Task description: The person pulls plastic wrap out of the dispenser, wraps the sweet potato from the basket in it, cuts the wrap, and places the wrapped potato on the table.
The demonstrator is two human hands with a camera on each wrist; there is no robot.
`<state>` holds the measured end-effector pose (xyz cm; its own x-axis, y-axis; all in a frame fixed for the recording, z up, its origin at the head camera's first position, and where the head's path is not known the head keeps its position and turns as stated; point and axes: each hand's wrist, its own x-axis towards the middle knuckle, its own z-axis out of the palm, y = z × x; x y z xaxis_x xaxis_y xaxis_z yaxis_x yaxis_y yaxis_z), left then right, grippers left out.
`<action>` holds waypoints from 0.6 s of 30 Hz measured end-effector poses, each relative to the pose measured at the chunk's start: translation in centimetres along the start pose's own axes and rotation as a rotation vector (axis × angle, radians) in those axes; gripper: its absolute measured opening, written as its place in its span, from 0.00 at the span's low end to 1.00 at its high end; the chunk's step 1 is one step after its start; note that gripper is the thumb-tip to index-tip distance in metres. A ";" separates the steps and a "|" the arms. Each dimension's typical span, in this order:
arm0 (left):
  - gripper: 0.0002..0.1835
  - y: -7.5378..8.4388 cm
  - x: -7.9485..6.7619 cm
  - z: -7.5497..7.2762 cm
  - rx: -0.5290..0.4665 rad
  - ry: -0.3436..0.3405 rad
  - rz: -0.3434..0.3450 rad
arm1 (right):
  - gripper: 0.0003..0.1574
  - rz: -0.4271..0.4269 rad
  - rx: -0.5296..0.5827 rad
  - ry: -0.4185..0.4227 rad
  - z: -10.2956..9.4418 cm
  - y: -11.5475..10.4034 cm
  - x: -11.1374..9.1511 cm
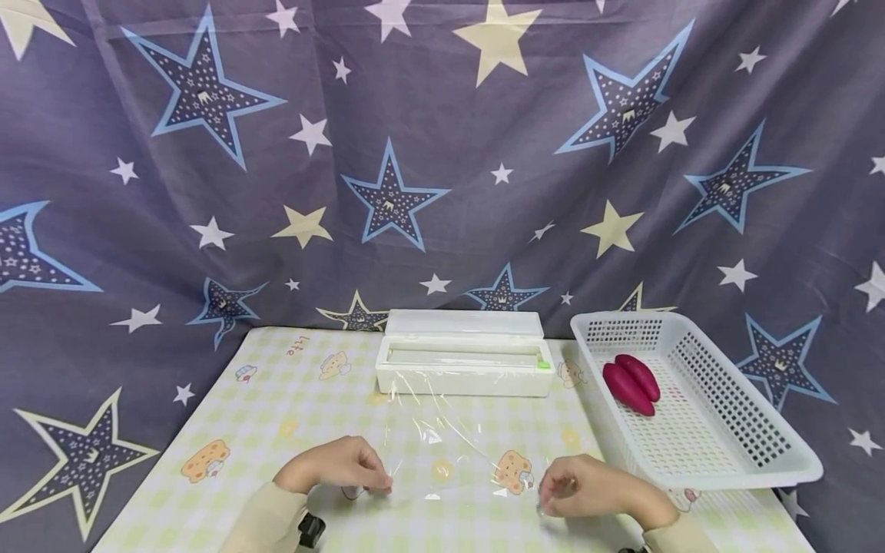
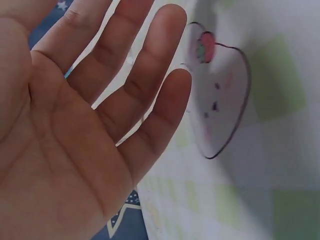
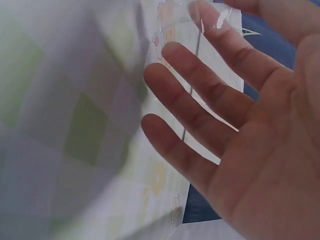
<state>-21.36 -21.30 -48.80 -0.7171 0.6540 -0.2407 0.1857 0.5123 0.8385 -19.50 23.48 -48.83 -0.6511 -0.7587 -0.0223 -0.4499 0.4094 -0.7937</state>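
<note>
A sheet of clear cling film [image 1: 442,442] stretches from the white dispenser box [image 1: 465,381] towards me, over the checked tablecloth. At its near left corner my left hand [image 1: 346,465] pinches the film between thumb and forefinger. The near right corner is pinched by my right hand [image 1: 584,488]. In the right wrist view the film [image 3: 220,20] shines at the forefinger tip, while the other fingers [image 3: 180,145] are loosely extended. The left wrist view shows my left palm [image 2: 65,150] and spread fingers; the pinching tips lie outside that view.
To the right stands a white plastic basket [image 1: 743,480] with two dark red sweet potatoes [image 1: 628,389] in it. The dispenser's lid [image 1: 465,322] is raised, and a green slider [image 1: 544,365] sits at its right end. A star-patterned curtain [image 1: 442,153] hangs behind the table.
</note>
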 end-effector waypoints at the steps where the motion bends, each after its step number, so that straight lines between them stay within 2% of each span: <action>1: 0.10 -0.1 0.0 0.2 -0.002 -0.002 -0.005 | 0.02 0.017 0.000 -0.006 0.1 0.1 0.0; 6: 0.04 -0.4 0.2 0.9 -0.010 -0.036 0.030 | 0.10 0.074 0.020 -0.030 0.2 0.3 0.0; 10: 0.07 -0.4 0.4 1.2 -0.021 -0.023 0.044 | 0.10 0.069 0.012 -0.036 0.2 0.4 0.2; 14: 0.08 -0.6 0.9 1.2 0.034 0.075 0.069 | 0.08 0.034 -0.071 0.044 0.1 0.4 0.5; 16: 0.10 -0.7 1.1 1.1 0.070 0.136 0.091 | 0.11 0.037 -0.158 0.113 0.1 0.5 0.7; 18: 0.14 -0.7 1.3 1.0 0.109 0.193 0.097 | 0.18 0.063 -0.233 0.166 0.1 0.7 0.8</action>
<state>-21.74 -20.27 -50.21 -0.8056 0.5899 -0.0547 0.3242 0.5162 0.7927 -20.23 23.09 -49.46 -0.7648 -0.6425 0.0477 -0.5209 0.5731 -0.6327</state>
